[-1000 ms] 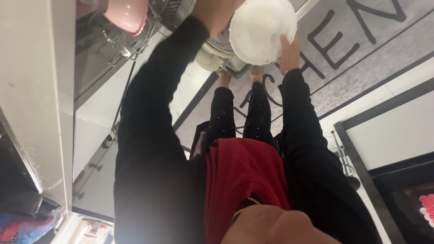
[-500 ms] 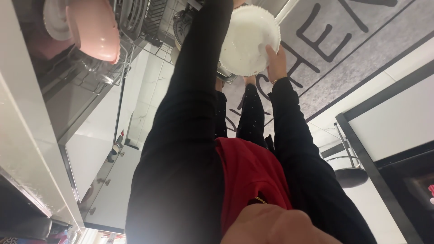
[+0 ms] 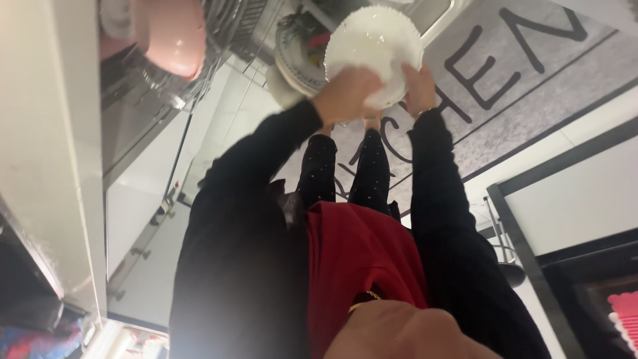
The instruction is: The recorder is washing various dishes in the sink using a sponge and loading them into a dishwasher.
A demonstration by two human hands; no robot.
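White and round, the scalloped plate (image 3: pixel 373 50) sits at the top middle of the head view, held out in front of the person above the grey floor mat (image 3: pixel 531 86). Being round, it has no long axis to speak of; its broad face is turned roughly toward the camera, tipped a little, with the frilled rim running all the way around the upper edge.

Both hands are on it. The left hand (image 3: pixel 347 95) grips the lower left part of the plate, fingers curled closed around the rim so the knuckles face the camera. The right hand (image 3: pixel 420 88) holds the lower right edge, fingers laid flatter against the plate's side (how far they wrap behind it cannot be told). Neither hand is spread wide; each is closed on the plate.

Just left of the plate, and partly behind it, a stack of other plates (image 3: pixel 299 56) stands on edge in a wire dish rack (image 3: pixel 232 26). A pink bowl (image 3: pixel 174 36) sits in the same rack further left, well apart from the hands. Black sleeves run down from both wrists to a red apron (image 3: pixel 359 266) at the bottom, with dark dotted trousers (image 3: pixel 345 173) beyond it.
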